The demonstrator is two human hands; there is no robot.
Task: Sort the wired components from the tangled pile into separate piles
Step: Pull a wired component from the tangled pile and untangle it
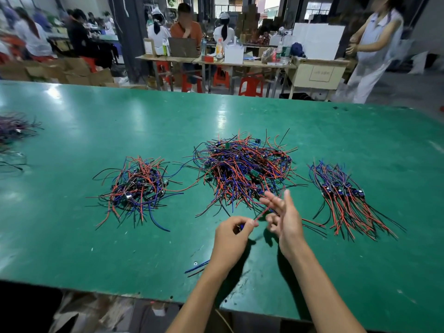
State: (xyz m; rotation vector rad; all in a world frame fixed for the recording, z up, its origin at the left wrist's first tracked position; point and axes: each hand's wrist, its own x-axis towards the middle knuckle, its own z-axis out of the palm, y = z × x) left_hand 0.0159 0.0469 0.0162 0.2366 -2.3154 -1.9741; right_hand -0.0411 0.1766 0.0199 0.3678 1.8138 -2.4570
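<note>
One light, floppy component [241,227] sits pinched in our left hand [231,233], just before the tangle [242,169]; our right hand [283,217], fingers loosely spread, touches its red wire [262,214]. Better gripped by its small board, we judge.

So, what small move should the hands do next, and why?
Probably draw the red wire free with the right hand, then lay the piece on the combed right-hand bundle. The left hand pinches its small blue component, and the wire runs toward the big tangled middle pile.
</note>
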